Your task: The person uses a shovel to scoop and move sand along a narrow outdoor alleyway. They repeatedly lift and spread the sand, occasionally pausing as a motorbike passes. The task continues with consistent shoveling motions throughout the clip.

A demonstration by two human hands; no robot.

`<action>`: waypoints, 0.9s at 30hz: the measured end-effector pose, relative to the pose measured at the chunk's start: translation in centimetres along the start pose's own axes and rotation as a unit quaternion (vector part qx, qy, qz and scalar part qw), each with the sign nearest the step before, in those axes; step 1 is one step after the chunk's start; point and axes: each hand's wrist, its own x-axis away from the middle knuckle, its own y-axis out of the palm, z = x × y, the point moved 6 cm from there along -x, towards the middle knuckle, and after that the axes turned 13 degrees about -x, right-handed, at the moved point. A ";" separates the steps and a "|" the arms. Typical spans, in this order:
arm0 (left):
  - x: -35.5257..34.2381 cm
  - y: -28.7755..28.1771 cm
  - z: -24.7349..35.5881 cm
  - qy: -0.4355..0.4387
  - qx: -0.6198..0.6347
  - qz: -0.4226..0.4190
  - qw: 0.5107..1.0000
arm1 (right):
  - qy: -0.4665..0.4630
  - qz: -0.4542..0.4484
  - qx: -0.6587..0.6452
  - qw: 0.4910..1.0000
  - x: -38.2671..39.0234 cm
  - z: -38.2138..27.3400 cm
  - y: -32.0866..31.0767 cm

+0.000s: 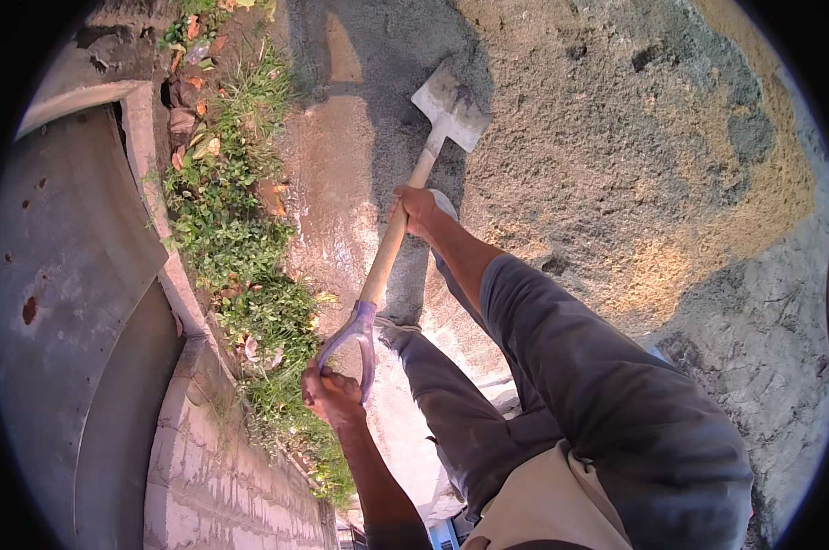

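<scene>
I hold a shovel by its wooden shaft (384,261) and purple D-shaped handle (364,325). My left hand (332,392) is closed round the end of the D-handle, at the lower middle of the view. My right hand (416,211) grips the shaft higher up, with my forearm reaching in from the lower right. The flat metal blade (462,117), pale and smeared with grey, is at the top centre over shadowed ground, beside a broad spread of grey and tan sandy material (598,156). My legs and feet show below the shovel.
A strip of grass and leaves (217,211) runs along the left, beside a concrete edge (144,165), a block wall (213,440) and a dark, curved sheet (61,302) with holes. Rough grey ground (763,385) lies to the right. A pale paved path (327,183) borders the grass.
</scene>
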 end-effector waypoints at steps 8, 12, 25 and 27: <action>1.7 10.7 11.9 0.146 -0.052 -0.134 0.979 | -0.056 -0.037 -0.039 0.997 -1.9 -11.5 5.2; 2.8 8.0 14.7 0.186 -0.079 -0.162 0.966 | -0.033 -0.083 -0.125 0.988 1.3 -11.1 6.0; 16.5 -0.2 6.8 0.171 -0.122 -0.411 0.887 | -0.247 0.006 -0.199 0.948 30.2 -17.9 -19.3; 20.6 0.2 1.9 0.177 -0.123 -0.470 0.856 | -0.296 0.031 -0.228 0.927 35.0 -20.6 -28.3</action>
